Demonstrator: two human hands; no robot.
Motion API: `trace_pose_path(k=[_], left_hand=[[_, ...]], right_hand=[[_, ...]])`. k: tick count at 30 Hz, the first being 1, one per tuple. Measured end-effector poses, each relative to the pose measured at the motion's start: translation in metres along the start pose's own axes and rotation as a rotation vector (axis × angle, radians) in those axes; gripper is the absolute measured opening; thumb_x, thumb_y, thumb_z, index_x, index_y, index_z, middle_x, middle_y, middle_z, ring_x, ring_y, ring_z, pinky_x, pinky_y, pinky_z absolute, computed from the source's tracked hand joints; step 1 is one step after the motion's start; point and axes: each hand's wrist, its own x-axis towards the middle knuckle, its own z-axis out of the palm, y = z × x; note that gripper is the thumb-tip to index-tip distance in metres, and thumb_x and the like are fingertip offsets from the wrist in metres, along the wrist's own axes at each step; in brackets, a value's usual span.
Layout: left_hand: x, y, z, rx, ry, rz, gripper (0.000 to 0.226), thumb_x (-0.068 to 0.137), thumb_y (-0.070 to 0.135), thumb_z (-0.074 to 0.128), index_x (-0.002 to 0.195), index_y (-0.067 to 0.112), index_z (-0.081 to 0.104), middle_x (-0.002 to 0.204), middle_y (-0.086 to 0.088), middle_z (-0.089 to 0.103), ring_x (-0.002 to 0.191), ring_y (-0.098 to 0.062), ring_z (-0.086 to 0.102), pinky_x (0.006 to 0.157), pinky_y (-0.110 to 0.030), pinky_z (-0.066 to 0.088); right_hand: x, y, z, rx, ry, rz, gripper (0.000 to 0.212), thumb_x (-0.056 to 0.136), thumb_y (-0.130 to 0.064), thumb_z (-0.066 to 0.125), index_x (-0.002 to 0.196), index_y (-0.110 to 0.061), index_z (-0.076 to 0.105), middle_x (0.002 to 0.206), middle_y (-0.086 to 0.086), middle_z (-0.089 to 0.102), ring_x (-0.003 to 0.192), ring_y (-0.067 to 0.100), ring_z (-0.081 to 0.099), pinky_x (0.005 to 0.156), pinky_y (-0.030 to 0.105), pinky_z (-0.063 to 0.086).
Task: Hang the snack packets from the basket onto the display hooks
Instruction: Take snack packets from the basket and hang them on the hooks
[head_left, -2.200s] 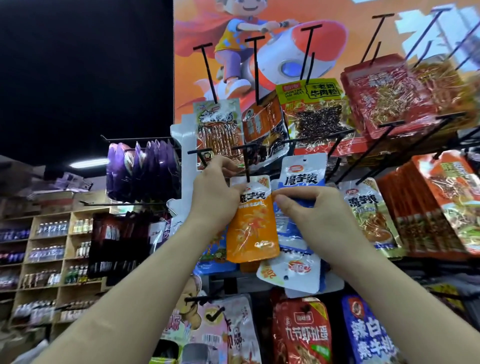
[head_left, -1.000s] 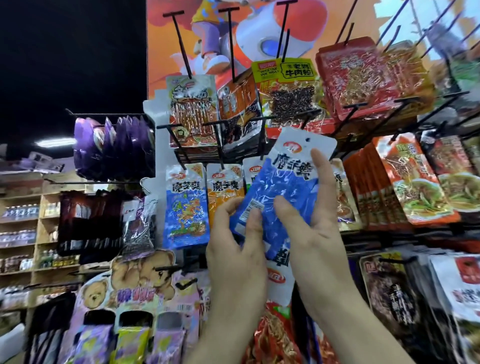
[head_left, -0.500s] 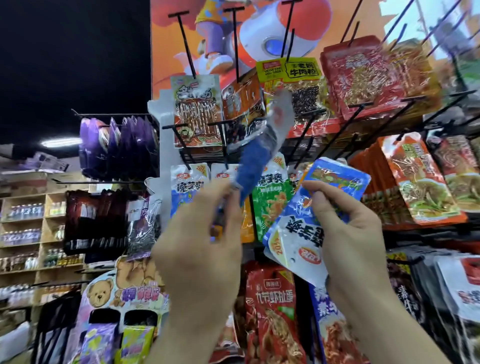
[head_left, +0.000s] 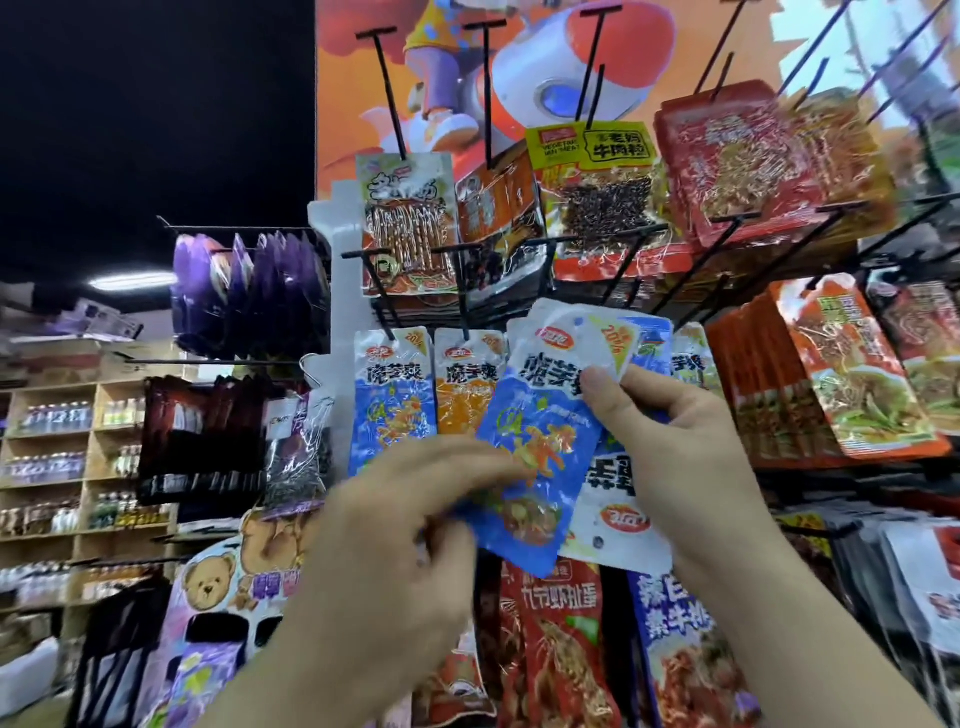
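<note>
Blue snack packet (head_left: 540, 447) pinched by raised left grip (head_left: 410, 519) and right grip (head_left: 691, 457)

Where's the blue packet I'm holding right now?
Head view, mid-frame: the blue packet is held between the left hand, low, and the right hand, higher, just right of the hanging orange packet.

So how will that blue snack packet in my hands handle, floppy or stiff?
Probably floppy: the blue packet looks like thin, crinkled film. Likely light, since the right hand pinches it with a second packet. Its glossy surface may slip; the left hand gripping its lower edge helps.
</note>
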Motion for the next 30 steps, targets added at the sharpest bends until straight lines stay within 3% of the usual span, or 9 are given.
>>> trace_pose_path(k=[3,6,9,11,14,18,21,26,30], left_hand=[[0.023,-0.010,-0.016,-0.291,0.114,-0.284,0.034,0.097,0.015,0.054,0.117,0.042,0.058,0.094,-0.005,0.060,0.071,0.004,0.057,0.062,-0.010,0.046],[0.050,0.027,-0.042,-0.590,0.145,-0.379,0.031,0.070,0.036,0.071,0.098,0.023,0.066,0.083,0.000,0.071,0.069,-0.008,0.063,0.061,-0.026,0.054],[0.050,0.029,-0.049,-0.850,0.109,-0.480,0.023,0.058,0.028,0.075,0.075,0.013,0.070,0.073,-0.010,0.072,0.063,-0.019,0.064,0.060,-0.030,0.055],[0.044,0.016,-0.048,-0.858,0.063,-0.595,0.016,0.059,0.023,0.075,0.068,0.011,0.072,0.073,-0.011,0.072,0.061,-0.021,0.066,0.056,-0.028,0.056],[0.042,0.011,-0.055,-0.913,-0.009,-0.653,0.008,0.067,0.015,0.071,0.065,0.009,0.074,0.070,-0.010,0.072,0.057,-0.018,0.067,0.052,-0.024,0.055],[0.068,-0.009,-0.059,-0.764,0.205,-0.617,0.005,0.082,0.006,0.070,0.078,0.007,0.071,0.064,-0.003,0.070,0.055,-0.012,0.063,0.050,-0.020,0.052],[0.100,-0.027,-0.069,-0.569,0.309,-0.481,0.009,0.082,0.009,0.074,0.076,0.016,0.071,0.064,0.003,0.069,0.057,-0.005,0.062,0.056,-0.018,0.051],[0.124,-0.048,-0.066,-0.352,0.326,-0.429,0.011,0.078,0.015,0.080,0.076,0.022,0.071,0.072,0.001,0.071,0.065,-0.009,0.065,0.051,-0.013,0.043],[0.127,-0.055,-0.065,-0.481,0.265,-0.526,0.007,0.080,0.011,0.077,0.077,0.014,0.071,0.070,-0.002,0.069,0.057,-0.004,0.063,0.056,-0.018,0.049]], right_hand=[[0.004,0.004,0.001,-0.090,-0.175,0.020,0.037,0.075,-0.041,0.065,0.095,-0.011,0.075,0.096,-0.006,0.075,0.093,0.006,0.068,0.079,0.020,0.052],[0.005,0.006,0.014,-0.220,-0.303,0.012,0.041,0.075,-0.047,0.067,0.097,-0.014,0.075,0.108,0.000,0.073,0.109,0.014,0.065,0.095,0.039,0.051],[0.003,0.005,0.025,-0.284,-0.409,0.018,0.023,0.080,-0.045,0.067,0.081,-0.023,0.076,0.091,-0.013,0.073,0.096,0.003,0.065,0.083,0.030,0.050],[0.001,0.001,0.029,-0.268,-0.436,0.028,0.018,0.084,-0.033,0.067,0.070,-0.023,0.072,0.069,-0.017,0.069,0.070,-0.007,0.061,0.067,0.014,0.045],[-0.001,0.001,0.037,-0.292,-0.420,0.026,0.013,0.084,-0.027,0.070,0.075,-0.018,0.073,0.068,-0.009,0.071,0.065,0.000,0.065,0.061,0.016,0.050],[0.008,0.003,0.050,-0.243,-0.290,0.061,0.009,0.075,-0.026,0.079,0.072,-0.029,0.071,0.065,-0.028,0.068,0.064,-0.013,0.063,0.060,0.003,0.047],[0.020,0.005,0.061,-0.330,-0.234,0.062,0.014,0.074,-0.031,0.081,0.080,-0.022,0.073,0.068,-0.025,0.065,0.063,-0.020,0.057,0.059,-0.003,0.040],[0.030,0.014,0.078,-0.388,-0.124,0.055,0.018,0.076,-0.029,0.081,0.078,-0.016,0.070,0.074,-0.013,0.065,0.052,-0.008,0.053,0.047,0.007,0.038],[0.029,0.017,0.080,-0.420,-0.120,0.054,0.018,0.077,-0.030,0.081,0.078,-0.016,0.071,0.077,-0.014,0.066,0.059,-0.007,0.053,0.053,0.012,0.039]])
